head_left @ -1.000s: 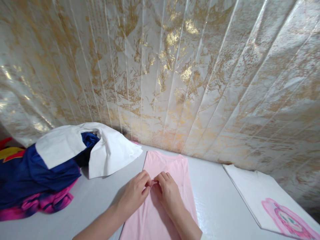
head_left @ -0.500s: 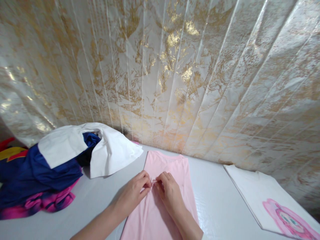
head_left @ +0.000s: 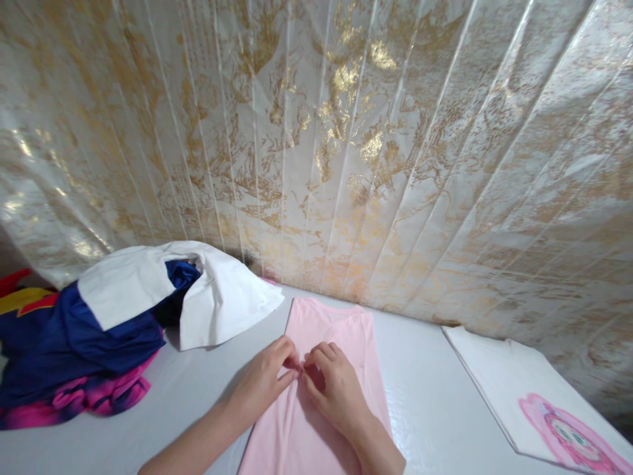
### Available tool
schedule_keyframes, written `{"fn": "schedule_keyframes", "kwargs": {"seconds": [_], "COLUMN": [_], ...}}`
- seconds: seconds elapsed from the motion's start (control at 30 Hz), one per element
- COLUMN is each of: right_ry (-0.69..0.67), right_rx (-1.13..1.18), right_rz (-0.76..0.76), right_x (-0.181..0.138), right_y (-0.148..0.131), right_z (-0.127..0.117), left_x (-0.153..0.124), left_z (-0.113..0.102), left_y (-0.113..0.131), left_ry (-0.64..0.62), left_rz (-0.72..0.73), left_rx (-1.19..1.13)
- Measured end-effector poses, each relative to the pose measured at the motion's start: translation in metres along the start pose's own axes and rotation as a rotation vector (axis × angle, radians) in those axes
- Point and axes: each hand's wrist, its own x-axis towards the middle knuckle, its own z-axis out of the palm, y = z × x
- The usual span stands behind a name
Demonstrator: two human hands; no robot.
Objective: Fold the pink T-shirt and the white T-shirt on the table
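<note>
Pink garment, one, laid lengthwise on the pale desk in front of the person, its neckline turned toward the gold-patterned wall covering; its lower end is cut off by the bottom edge of the view. Left hand: fingers brought together at the tips, a small pinch of the pink garment apparently held at its middle. Right hand: placed just beside the left, thumb and index finger nearly closed at the same spot, the same pinch apparently gripped; the cloth between the tips is largely hidden. Condition of the work, as judged: the upper part is already spread nearly flat; the middle is drawn up between the hands, and creases below it are not yet smoothed. Whether the sides have been folded in cannot be told. To the left, a loose, unfolded heap: white garment draped on top, dark blue cloth beneath, pink-and-blue cloth lowest, yellow-and-red piece at the far edge. To the right, well apart: white printed garment, laid flat and straight-edged, apparently already folded, a pink figure printed on it.
</note>
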Motion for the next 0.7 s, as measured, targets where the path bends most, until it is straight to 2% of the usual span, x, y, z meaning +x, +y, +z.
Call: {"fn": "schedule_keyframes", "kwargs": {"seconds": [0.1,0.23,0.4,0.5,0.6,0.7], "right_ry": [-0.016,-0.022,-0.049,-0.052,-0.063,-0.086], "right_rx": [0.035,0.084,0.093,0.101,0.107,0.12], "right_rz": [-0.019,-0.034,-0.013,-0.017,-0.021,-0.027], "right_x": [-0.001,-0.002,-0.003,-0.003,-0.004,-0.003], "right_y": [-0.001,0.001,0.005,0.007,0.009,0.01], "right_z": [-0.003,-0.002,-0.001,-0.002,-0.004,-0.006], "left_x": [-0.001,-0.001,-0.001,-0.002,-0.006,-0.013], "left_z": [-0.001,-0.003,-0.003,-0.004,-0.002,0.002], "left_y": [0.001,0.0,0.001,0.005,0.006,0.0], "left_ry": [0.016,-0.04,-0.048,-0.062,-0.047,-0.137], "left_rz": [0.004,0.038,0.012,0.021,0.09,0.177], "left_rx": [0.023,0.014,0.076,0.217,0.415,0.557]}}
